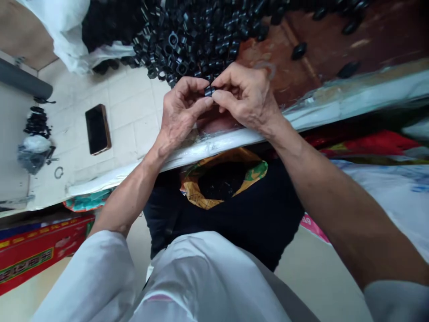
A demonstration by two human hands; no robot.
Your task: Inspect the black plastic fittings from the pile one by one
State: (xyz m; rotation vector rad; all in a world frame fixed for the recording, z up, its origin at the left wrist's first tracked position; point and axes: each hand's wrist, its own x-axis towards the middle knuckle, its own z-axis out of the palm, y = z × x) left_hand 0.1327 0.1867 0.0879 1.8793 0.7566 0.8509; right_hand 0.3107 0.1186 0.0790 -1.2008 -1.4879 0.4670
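Observation:
A small black cylindrical part is pinched between my two hands at the table's near edge. My left hand grips it from the left with thumb and forefinger. From the right, my right hand holds it the same way, its other fingers curled in. Just beyond my fingertips lies a big pile of small black ring-shaped parts. Below the table edge, between my legs, an orange and green bag stands open with dark contents.
A phone lies on the table's left part, with a grey ring and a cluster of black parts farther left. White plastic is at the back left. Loose black pieces are scattered on the right. A red box is below left.

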